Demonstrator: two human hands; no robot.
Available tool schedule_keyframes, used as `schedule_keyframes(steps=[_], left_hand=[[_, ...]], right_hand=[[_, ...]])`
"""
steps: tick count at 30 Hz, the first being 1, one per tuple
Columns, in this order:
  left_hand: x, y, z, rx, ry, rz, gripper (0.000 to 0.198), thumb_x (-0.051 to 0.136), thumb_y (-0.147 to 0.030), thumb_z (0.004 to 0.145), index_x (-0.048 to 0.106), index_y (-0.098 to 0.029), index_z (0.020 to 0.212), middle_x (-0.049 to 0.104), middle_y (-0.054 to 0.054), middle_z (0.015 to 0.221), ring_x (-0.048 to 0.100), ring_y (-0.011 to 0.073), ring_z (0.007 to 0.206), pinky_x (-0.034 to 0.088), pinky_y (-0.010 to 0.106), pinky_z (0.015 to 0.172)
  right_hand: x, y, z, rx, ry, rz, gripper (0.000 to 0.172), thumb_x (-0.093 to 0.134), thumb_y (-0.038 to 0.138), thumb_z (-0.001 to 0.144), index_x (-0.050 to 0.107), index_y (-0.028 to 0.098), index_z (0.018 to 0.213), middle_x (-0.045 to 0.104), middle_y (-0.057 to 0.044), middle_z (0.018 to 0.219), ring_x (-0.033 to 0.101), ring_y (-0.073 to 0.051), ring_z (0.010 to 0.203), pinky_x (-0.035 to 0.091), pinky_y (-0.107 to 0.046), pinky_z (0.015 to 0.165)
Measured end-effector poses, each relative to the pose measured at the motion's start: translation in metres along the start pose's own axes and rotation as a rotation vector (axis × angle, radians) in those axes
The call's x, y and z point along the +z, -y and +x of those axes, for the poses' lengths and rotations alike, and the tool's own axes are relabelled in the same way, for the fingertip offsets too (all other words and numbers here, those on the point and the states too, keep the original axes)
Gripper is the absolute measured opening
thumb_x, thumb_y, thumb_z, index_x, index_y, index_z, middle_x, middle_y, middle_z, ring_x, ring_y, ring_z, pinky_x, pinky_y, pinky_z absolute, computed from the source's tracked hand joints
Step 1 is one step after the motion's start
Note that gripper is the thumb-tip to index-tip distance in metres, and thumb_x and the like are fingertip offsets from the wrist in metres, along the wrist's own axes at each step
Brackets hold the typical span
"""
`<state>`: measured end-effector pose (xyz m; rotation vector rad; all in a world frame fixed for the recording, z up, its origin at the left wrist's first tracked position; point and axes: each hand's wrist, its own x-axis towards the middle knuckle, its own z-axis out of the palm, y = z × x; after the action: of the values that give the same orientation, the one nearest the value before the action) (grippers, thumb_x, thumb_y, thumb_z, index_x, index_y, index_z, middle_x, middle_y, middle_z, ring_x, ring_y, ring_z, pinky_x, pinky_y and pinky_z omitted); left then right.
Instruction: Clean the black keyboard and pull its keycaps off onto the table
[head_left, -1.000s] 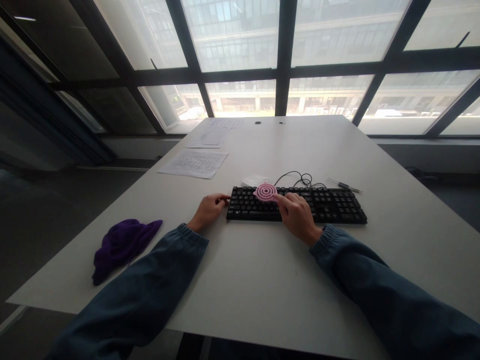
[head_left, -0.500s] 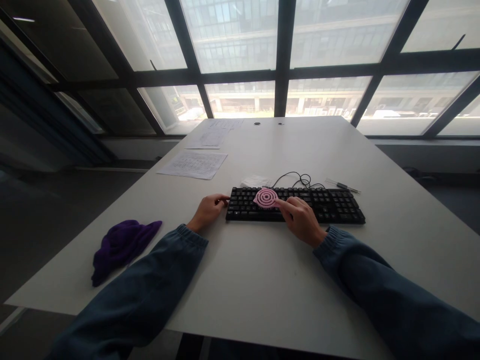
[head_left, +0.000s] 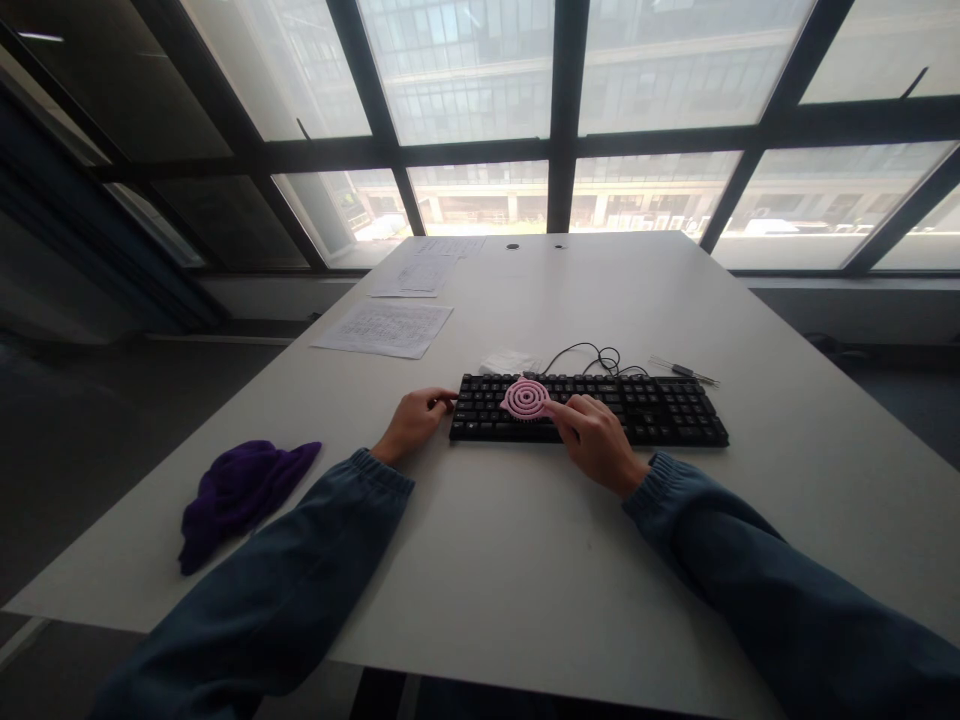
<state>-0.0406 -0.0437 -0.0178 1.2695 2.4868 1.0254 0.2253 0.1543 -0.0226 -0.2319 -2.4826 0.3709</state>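
A black keyboard (head_left: pixel 652 410) lies flat on the white table, its long side facing me. My right hand (head_left: pixel 596 440) grips the short handle of a pink round brush (head_left: pixel 526 398) patterned with concentric rings. Its bristled underside rests on the left part of the keys, hiding some of them. At the keyboard's left end, my left hand (head_left: pixel 411 424) holds the edge with curled fingers; the fingertips are partly hidden. Behind the keyboard lies its coiled black cable (head_left: pixel 604 357).
A purple cloth (head_left: pixel 244 490) lies crumpled by my left forearm. Printed papers (head_left: pixel 386 328) are spread at the far left of the table (head_left: pixel 487 570). Clear plastic wrapping (head_left: pixel 510 361) and a thin dark tool (head_left: pixel 684 370) lie behind the keyboard. Large windows stand beyond.
The pink brush in my right hand has slid slightly left over the keys. My left hand stays at the keyboard's end. The whole view has shifted a little.
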Motion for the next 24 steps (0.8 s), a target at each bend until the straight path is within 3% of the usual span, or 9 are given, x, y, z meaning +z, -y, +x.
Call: schedule_keyframes(steps=[16,24], left_hand=[[0.0,0.0005,-0.0004,-0.005,0.002,-0.015,0.039,0.049,-0.029,0.081,0.077,-0.015,0.105,0.078,0.007,0.093,0.072,0.023,0.089,0.053,0.032,0.086],[0.0001,0.0,-0.0005,0.0,0.003,-0.005,0.04,0.049,-0.03,0.081,0.077,-0.016,0.105,0.078,0.007,0.093,0.071,0.0237,0.087,0.052,0.032,0.084]], right_hand=[[-0.0006,0.0012,0.0003,0.023,-0.034,-0.018,0.033,0.045,0.028,0.104,0.069,0.021,0.125,0.059,-0.005,0.082,0.051,-0.019,0.079,0.039,-0.031,0.074],[0.0011,0.0017,0.0001,-0.016,0.015,0.016,0.033,0.045,0.024,0.103,0.068,0.023,0.126,0.059,-0.005,0.085,0.05,-0.019,0.078,0.039,-0.031,0.074]])
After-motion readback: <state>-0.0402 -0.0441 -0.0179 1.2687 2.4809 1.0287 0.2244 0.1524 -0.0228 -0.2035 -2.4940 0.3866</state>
